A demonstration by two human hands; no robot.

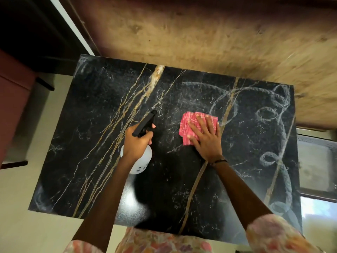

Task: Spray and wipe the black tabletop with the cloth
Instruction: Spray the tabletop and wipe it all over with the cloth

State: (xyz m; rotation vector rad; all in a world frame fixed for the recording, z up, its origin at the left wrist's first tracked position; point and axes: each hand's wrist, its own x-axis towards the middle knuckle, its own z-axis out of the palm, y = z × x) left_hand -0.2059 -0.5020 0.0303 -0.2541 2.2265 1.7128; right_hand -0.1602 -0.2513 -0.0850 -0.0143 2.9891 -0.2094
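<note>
Floral sleeves (269, 232) frame the bottom of the view, and both bare forearms reach forward from them over the black counter (91, 110). That counter, a dark slab with gold and white veins, spreads out on every side of both hands; looping pale smears mark it to the right of the right hand and run on toward the far right corner. Beyond the hands, past the counter's far edge, lies a brown wooden surface (200, 33).

Under the right hand (206, 137) lies the pink cloth (187, 126), folded flat on the counter; its left and far edges show past the fingers. This hand is spread, fingers straight and pressed down on the cloth, palm flat. A dark band sits at its wrist.

Just left of that hand, well clear of the cloth, the left hand (136, 141) is curled round the neck of the white spray bottle (140, 161), a finger at the trigger. The bottle's round body hangs below the hand, toward the person, and its black nozzle (145, 123) points away, up and to the right.
</note>
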